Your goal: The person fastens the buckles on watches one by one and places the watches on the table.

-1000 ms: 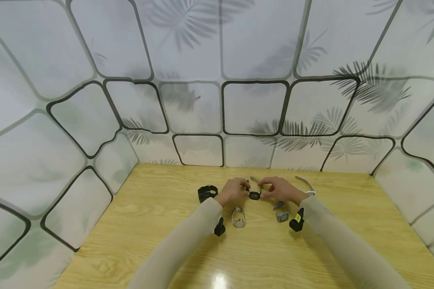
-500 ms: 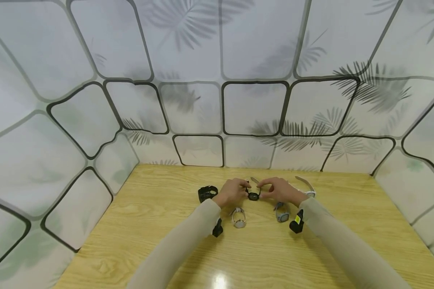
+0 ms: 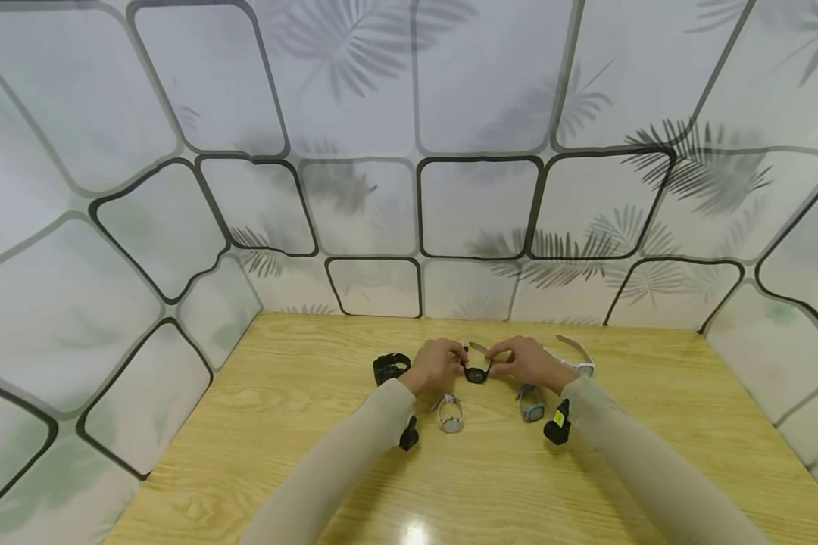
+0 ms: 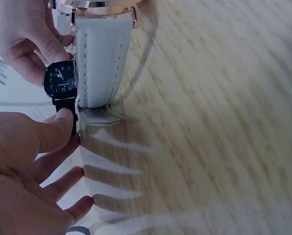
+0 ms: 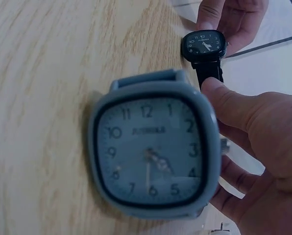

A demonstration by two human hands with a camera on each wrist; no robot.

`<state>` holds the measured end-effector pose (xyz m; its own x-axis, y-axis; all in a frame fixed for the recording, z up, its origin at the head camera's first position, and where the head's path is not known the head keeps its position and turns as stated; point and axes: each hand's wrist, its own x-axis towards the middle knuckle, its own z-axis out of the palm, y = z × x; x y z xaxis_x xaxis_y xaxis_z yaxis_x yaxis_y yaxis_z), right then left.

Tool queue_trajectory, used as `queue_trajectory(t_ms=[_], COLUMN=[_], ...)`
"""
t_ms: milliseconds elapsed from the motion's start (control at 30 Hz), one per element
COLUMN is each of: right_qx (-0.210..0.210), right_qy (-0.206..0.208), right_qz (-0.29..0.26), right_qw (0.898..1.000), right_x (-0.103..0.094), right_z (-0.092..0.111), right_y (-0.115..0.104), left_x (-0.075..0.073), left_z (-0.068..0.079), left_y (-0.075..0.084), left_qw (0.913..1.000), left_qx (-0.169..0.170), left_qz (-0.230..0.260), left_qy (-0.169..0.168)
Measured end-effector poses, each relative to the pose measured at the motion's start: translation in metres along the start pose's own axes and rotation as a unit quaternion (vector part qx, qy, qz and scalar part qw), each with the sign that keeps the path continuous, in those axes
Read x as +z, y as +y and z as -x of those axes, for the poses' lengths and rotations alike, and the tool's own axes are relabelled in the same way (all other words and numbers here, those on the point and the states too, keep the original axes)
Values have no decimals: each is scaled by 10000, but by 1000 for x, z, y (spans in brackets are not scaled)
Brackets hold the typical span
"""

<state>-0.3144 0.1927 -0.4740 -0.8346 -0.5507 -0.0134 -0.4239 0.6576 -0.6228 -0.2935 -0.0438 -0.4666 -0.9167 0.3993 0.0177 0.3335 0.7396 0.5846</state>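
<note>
A black square-faced wristwatch (image 3: 476,375) lies near the back of the table, its strap curving away from the dial, which faces the person. My left hand (image 3: 439,362) pinches the strap on one side between thumb and forefinger; in the left wrist view its other fingertips reach down to the wood. On the opposite side my right hand (image 3: 526,360) holds the strap with thumb and fingers. Closer to the person are a watch with a white strap and rose-gold case (image 4: 104,58) and a grey-blue square watch (image 5: 151,152), large in the right wrist view.
Left of the hands sits a black watch with a looped strap (image 3: 390,369). Behind the right wrist a white watch (image 3: 584,369) lies with its strap stretched out. The wooden table (image 3: 279,424) meets patterned walls (image 3: 477,204) at the back and sides.
The black square-faced watch has shifted slightly left and towards the person, both hands moving along with it. The other watches stay where they were.
</note>
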Motion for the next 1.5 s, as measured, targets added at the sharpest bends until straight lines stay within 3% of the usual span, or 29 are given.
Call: queue_trajectory(t_ms=[400, 767, 1267, 1500], right_qx=[72, -553, -890, -1005], right_qy=[193, 825, 1396, 1634], right_qz=[-60, 383, 541, 573], right_qw=[9998, 9943, 9847, 9798], right_x=[4, -6, -8, -7], right_z=[5, 12, 23, 26], right_y=[-4, -13, -27, -30], left_x=[3, -6, -11, -13], left_z=[4, 12, 24, 29], left_y=[-5, -1, 1, 1], left_qw=[9988, 9914, 9857, 9802], left_qx=[141, 220, 301, 279], left_qz=[315, 1184, 1388, 1757], left_qy=[339, 514, 910, 865])
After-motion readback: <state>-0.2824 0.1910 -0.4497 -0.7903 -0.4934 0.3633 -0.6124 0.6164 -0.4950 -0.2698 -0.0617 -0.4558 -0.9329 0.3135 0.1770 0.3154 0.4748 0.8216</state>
